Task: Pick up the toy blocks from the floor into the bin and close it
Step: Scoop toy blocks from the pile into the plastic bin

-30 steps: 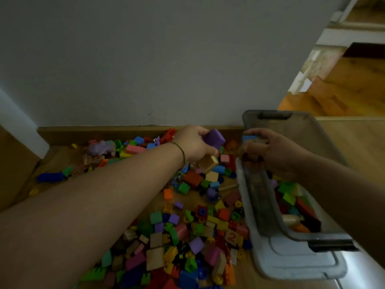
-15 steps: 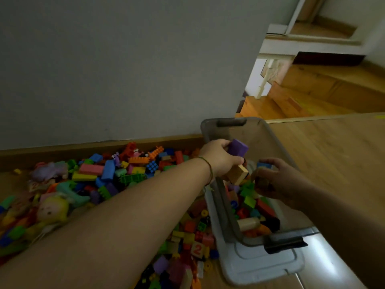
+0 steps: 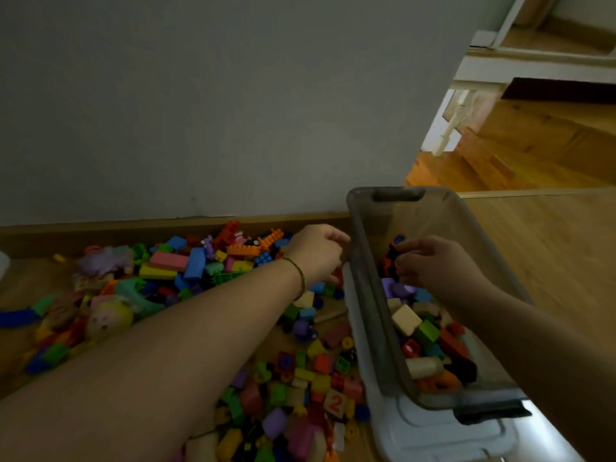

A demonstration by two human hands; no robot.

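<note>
Blocks (image 3: 213, 261) heaped bright on the floor (image 3: 550, 261), from 7 to 10 o'clock of the bin (image 3: 365, 311); more already inside, perhaps a third full. Left grip (image 3: 316, 255) low over the heap, just beside the bin's 9 o'clock wall, fingers curled, palm hidden: cannot tell whether holding anything. Right grip (image 3: 433, 266) over the bin's 12 o'clock half, pinching dark pieces (image 3: 393, 258), black, orange and blue. Probably light, hard, smooth plastic and wood, nothing fragile, so fine to drop from low. Best scooped several at once: large bricks pinched across flat sides, round ones cupped against rolling. Lid (image 3: 433, 435) apparently under the bin, showing at 6 o'clock; likely needs freeing before closing.
</note>
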